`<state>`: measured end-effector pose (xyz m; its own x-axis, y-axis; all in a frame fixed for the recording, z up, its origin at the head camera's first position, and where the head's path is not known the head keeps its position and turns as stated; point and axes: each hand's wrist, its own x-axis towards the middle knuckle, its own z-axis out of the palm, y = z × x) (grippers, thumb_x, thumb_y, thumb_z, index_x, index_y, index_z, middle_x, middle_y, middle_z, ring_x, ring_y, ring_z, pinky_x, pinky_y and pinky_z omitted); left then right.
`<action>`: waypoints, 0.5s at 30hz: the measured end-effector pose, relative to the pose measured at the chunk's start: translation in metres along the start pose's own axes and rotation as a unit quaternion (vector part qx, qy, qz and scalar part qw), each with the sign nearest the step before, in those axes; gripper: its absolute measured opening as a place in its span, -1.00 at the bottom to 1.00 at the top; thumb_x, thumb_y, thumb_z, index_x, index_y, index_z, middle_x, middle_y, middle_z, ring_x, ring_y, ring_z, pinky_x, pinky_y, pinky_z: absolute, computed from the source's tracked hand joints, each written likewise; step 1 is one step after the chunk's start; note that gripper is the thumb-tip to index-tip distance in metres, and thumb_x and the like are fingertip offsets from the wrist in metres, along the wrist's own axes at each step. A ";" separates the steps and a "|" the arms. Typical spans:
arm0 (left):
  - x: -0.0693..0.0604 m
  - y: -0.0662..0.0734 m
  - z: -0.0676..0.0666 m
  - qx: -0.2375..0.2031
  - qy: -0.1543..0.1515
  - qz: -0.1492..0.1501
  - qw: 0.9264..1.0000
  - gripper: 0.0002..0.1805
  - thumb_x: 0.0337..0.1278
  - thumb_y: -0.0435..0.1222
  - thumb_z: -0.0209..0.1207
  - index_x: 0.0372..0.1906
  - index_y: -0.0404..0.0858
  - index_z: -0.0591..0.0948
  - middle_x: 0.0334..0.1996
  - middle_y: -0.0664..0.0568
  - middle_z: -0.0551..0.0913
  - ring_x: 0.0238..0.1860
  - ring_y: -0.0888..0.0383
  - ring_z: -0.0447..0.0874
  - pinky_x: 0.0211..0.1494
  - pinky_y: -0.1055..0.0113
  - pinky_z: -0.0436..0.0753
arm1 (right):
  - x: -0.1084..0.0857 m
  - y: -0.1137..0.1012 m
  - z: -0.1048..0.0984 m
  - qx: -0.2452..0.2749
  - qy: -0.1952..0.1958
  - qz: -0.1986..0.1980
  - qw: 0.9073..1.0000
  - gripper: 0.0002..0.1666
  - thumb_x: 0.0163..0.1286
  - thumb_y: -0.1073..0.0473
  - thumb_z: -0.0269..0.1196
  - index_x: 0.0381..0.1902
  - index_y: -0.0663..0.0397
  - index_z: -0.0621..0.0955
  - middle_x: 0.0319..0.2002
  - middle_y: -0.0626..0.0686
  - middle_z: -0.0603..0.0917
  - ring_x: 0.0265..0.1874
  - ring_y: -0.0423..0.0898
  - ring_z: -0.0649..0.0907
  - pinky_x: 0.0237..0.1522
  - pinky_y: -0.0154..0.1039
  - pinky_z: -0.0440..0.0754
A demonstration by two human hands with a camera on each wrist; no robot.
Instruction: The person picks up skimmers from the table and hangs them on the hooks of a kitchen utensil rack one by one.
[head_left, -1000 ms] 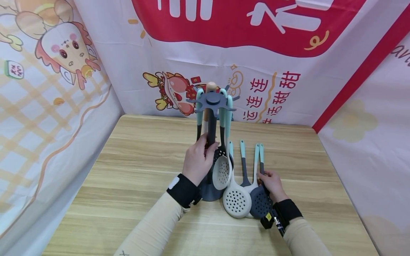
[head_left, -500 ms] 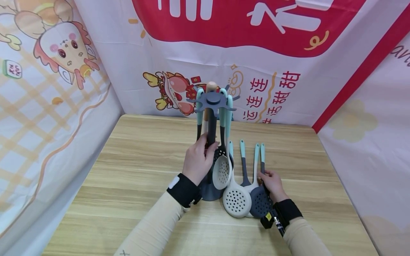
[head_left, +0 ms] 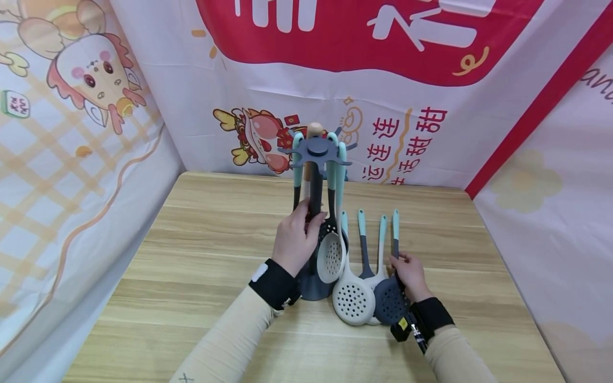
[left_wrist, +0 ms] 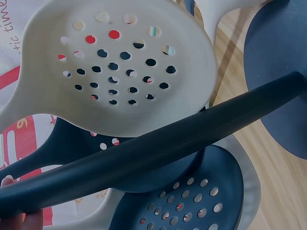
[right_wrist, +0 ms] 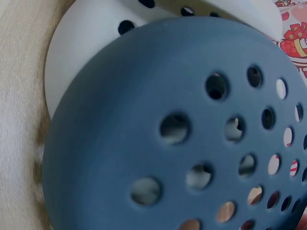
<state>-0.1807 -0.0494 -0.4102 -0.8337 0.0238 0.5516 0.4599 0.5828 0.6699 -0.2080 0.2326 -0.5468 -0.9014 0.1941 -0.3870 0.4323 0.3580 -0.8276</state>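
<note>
In the head view my left hand (head_left: 293,239) grips the dark post (head_left: 315,186) of a utensil rack. From the rack's hooked top (head_left: 318,147) hang several utensils with turquoise handle ends, among them a pale skimmer (head_left: 331,259). The post crosses the left wrist view in front of a pale perforated head (left_wrist: 187,91). My right hand (head_left: 411,274) pinches the dark handle of a blue-grey skimmer (head_left: 389,303), whose head is low by the tabletop. Its holed head (right_wrist: 124,120) fills most of the right wrist view and hides most of that hand.
Right of the rack base (head_left: 315,290), another pale skimmer (head_left: 353,303), a dark-handled utensil (head_left: 364,250) and a pale-handled one (head_left: 381,250) lie on the wooden table (head_left: 201,255). Their heads overlap. Printed cloth (head_left: 182,80) hangs behind and at both sides.
The blue-grey skimmer's handle has swung right and slightly up, away from the pale handle beside it. My right hand has shifted slightly with it; the left hand stays on the post.
</note>
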 end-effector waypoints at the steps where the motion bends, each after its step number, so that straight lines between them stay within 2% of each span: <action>1: 0.000 0.000 0.000 0.002 0.000 0.000 1.000 -0.75 0.43 -0.24 0.12 0.01 -0.36 0.54 -0.37 -0.10 0.70 -0.49 0.09 0.63 -0.43 0.26 0.62 | 0.000 -0.001 -0.001 -0.002 0.001 0.000 1.000 -0.39 0.53 0.13 0.07 0.38 0.40 0.31 0.03 0.32 0.58 -0.08 0.06 0.60 -0.31 -0.38 0.52; 10: 0.000 0.001 0.000 0.003 0.000 -0.002 1.000 -0.74 0.43 -0.24 0.13 0.01 -0.36 0.54 -0.42 -0.09 0.66 -0.53 0.11 0.56 -0.45 0.31 0.56 | -0.002 -0.003 -0.007 -0.005 0.015 -0.005 1.000 -0.35 0.53 0.12 0.06 0.41 0.42 0.26 0.06 0.33 0.54 -0.02 0.10 0.56 -0.26 -0.37 0.48; 15: 0.000 0.001 0.001 0.002 0.001 -0.001 1.000 -0.74 0.43 -0.24 0.12 0.01 -0.36 0.54 -0.40 -0.09 0.68 -0.51 0.10 0.59 -0.43 0.28 0.59 | -0.002 -0.004 -0.009 -0.004 0.022 -0.002 1.000 -0.35 0.53 0.11 0.07 0.42 0.40 0.27 0.06 0.32 0.57 -0.01 0.10 0.56 -0.25 -0.36 0.47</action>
<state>-0.1803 -0.0483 -0.4100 -0.8347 0.0212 0.5503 0.4560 0.5869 0.6691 -0.2078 0.2384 -0.5389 -0.9017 0.2331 -0.3641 0.4282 0.3657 -0.8264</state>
